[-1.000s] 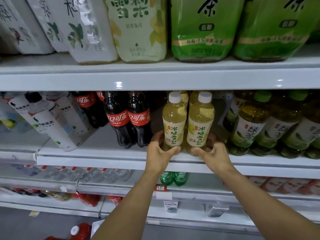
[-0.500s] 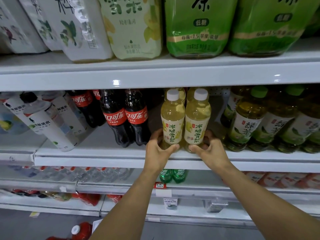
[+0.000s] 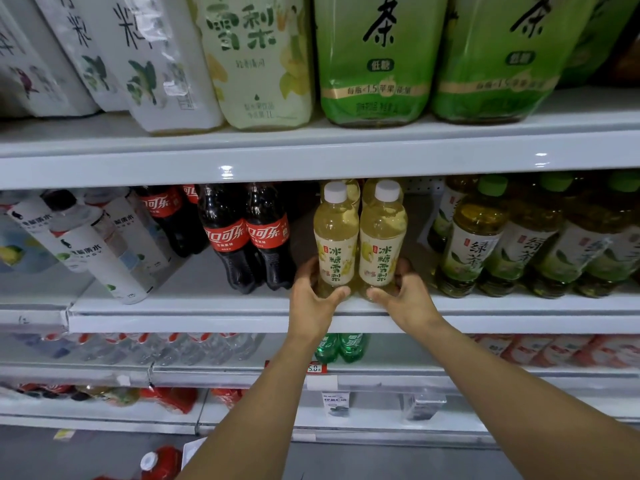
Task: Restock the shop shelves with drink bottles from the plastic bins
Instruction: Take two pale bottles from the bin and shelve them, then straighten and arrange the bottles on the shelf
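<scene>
Hands are gripping two touching pear-drink bottles low down: left hand (image 3: 311, 301) round the left bottle (image 3: 335, 244), right hand (image 3: 408, 299) round the right bottle (image 3: 381, 241). Just before this pair the shelf edge (image 3: 207, 322) is running; cola bottles (image 3: 268, 237) are standing close left, with a little bare shelf opening rightward toward green tea bottles (image 3: 474, 244).

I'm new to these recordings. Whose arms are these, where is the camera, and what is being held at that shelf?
There is no machine here: these are a person's two bare arms, filmed by one wide-angle camera worn on the head, looking forward and down. The left hand grips the base of the left yellow bottle, and the right hand grips the right yellow bottle. Both bottles stand upright on the middle shelf, between cola bottles and green-capped tea bottles.
</scene>
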`<state>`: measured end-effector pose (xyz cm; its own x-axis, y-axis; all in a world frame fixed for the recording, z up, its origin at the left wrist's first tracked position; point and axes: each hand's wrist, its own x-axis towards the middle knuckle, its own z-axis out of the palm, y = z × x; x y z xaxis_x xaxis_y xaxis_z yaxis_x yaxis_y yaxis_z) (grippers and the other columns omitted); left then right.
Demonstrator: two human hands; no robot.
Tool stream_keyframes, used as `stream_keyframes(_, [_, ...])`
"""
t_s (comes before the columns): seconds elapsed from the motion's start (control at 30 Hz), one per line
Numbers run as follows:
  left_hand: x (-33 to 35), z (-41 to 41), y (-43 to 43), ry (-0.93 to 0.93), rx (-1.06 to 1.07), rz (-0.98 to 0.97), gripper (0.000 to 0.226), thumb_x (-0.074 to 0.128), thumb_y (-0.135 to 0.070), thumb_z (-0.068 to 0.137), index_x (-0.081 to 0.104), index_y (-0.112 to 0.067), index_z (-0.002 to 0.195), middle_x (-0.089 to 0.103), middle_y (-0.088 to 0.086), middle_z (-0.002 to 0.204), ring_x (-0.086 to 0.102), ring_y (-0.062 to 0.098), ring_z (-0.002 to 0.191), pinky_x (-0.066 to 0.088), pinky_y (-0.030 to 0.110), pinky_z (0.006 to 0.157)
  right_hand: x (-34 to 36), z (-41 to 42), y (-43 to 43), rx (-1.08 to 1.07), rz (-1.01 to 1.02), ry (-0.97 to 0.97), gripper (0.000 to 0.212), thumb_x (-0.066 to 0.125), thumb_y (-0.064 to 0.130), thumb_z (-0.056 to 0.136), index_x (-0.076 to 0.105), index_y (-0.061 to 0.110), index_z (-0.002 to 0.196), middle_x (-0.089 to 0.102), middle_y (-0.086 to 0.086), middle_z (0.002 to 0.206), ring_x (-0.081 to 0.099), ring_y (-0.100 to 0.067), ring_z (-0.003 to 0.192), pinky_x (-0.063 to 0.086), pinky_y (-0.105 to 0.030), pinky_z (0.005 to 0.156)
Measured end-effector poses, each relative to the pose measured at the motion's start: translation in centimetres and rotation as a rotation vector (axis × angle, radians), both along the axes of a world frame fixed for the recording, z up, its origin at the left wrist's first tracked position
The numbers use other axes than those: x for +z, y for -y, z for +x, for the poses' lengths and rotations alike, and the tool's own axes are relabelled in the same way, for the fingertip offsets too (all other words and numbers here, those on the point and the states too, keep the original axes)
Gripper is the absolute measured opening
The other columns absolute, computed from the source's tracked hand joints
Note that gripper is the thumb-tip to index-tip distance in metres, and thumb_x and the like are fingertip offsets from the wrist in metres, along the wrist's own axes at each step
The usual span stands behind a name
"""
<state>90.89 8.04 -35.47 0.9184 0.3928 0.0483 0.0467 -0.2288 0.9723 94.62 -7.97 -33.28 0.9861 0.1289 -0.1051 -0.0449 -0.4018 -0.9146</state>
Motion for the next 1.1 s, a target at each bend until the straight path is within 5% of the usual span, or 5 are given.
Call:
stream_keyframes(0.2, [1.8,-4.4,3.1,-0.109,0.253,-0.104,0.069,0.077,-0.008,0.084,0.042,-0.012,0.143,0.056,0.007,0.133,0.053,0.021,0.123,0.043,0.035,0.107,1.2,-3.9,1.2,-0.031,-0.188,-0.049,0.072,0.073,0.013,0.087,0.03,0.008,0.144,0.034,-0.011,0.15,0.037,-0.027,0.138,0.033,-0.036,0.114])
stream_keyframes(0.37, [5.3,-8.2,6.2,-0.159,0.271,-0.328,0.036,0.063,-0.001,0.092,0.054,-0.009,0.126,0.063,0.002,0.103,0.06,0.01,0.084,0.049,0.02,0.075,3.2,-7.9,3.7,-0.04,-0.109,-0.005,0.061,0.069,0.01,0.09,0.04,0.011,0.143,0.049,-0.011,0.14,0.047,-0.023,0.129,0.038,-0.037,0.11])
stream_keyframes(0.5, [7.6,-12.2,9.8,-0.163,0.223,-0.439,0.031,0.061,-0.003,0.092,0.056,-0.012,0.121,0.065,0.001,0.095,0.063,0.018,0.086,0.054,0.036,0.089,5.4,-11.9,6.1,-0.047,-0.01,0.013,0.046,0.068,0.008,0.09,0.052,0.008,0.133,0.057,-0.01,0.128,0.055,-0.022,0.115,0.044,-0.033,0.101])
stream_keyframes(0.67, [10.5,-18.9,14.8,-0.106,0.207,-0.612,0.032,0.062,-0.004,0.095,0.053,-0.012,0.124,0.066,0.006,0.098,0.066,0.022,0.096,0.056,0.032,0.085,7.6,-18.9,11.5,-0.072,0.132,0.096,0.027,0.063,0.004,0.092,0.061,0.011,0.118,0.064,-0.004,0.115,0.059,-0.015,0.101,0.045,-0.023,0.088])
stream_keyframes(1.1, [13.3,-34.4,27.6,-0.15,0.208,-0.826,0.021,0.06,-0.008,0.097,0.059,-0.013,0.117,0.068,0.007,0.095,0.066,0.021,0.084,0.056,0.035,0.081,11.2,-34.2,23.4,-0.2,0.342,0.096,0.018,0.06,0.01,0.094,0.064,0.028,0.098,0.067,0.005,0.1,0.063,-0.017,0.101,0.054,-0.047,0.094])
